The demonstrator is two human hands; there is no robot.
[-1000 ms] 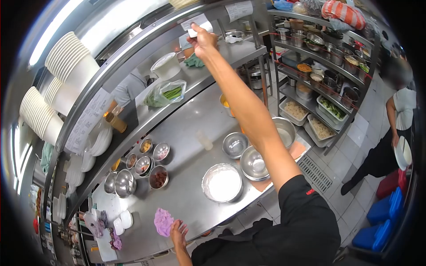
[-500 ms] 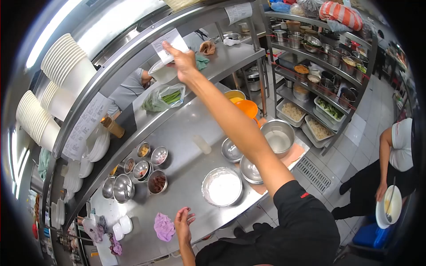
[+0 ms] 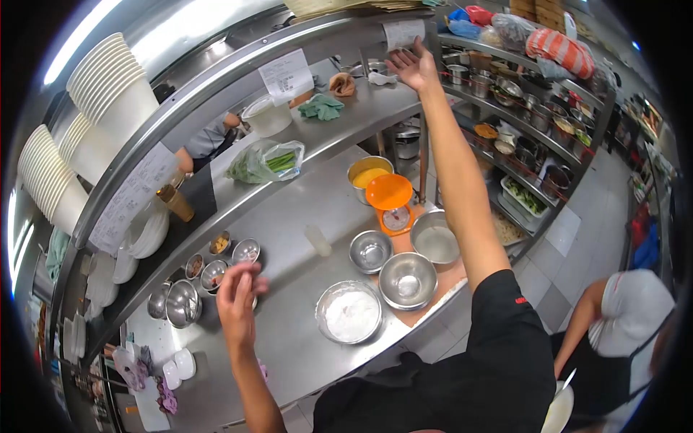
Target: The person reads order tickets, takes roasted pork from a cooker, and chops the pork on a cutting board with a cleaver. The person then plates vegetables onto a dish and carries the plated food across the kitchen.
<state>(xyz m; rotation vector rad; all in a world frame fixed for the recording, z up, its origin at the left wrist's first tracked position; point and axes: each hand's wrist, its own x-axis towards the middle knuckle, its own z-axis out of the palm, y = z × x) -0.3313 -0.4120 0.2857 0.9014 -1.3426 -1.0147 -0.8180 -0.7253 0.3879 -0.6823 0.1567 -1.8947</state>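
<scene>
My right hand (image 3: 416, 66) is raised at the shelf rail, fingers spread, just below a paper slip (image 3: 404, 33) hanging there; nothing shows in its grip. Another printed slip (image 3: 286, 75) hangs from the rail further left. My left hand (image 3: 240, 289) hovers over the steel table (image 3: 289, 289), near small bowls of ingredients, its fingers bent and slightly blurred. To its right stand a bowl of white powder (image 3: 352, 315), a metal bowl (image 3: 408, 280) and an orange scale (image 3: 397, 209).
A bag of green vegetables (image 3: 266, 160) and a green cloth (image 3: 321, 107) lie on the upper shelf. Stacked white tubs (image 3: 112, 83) stand at left. A rack (image 3: 534, 137) of pots is at right. A person in a white top (image 3: 632, 310) bends at lower right.
My right hand has left the now hanging left slip and moved right to the other one. My left hand has risen towards the small bowls. The person at right has come closer and bent down.
</scene>
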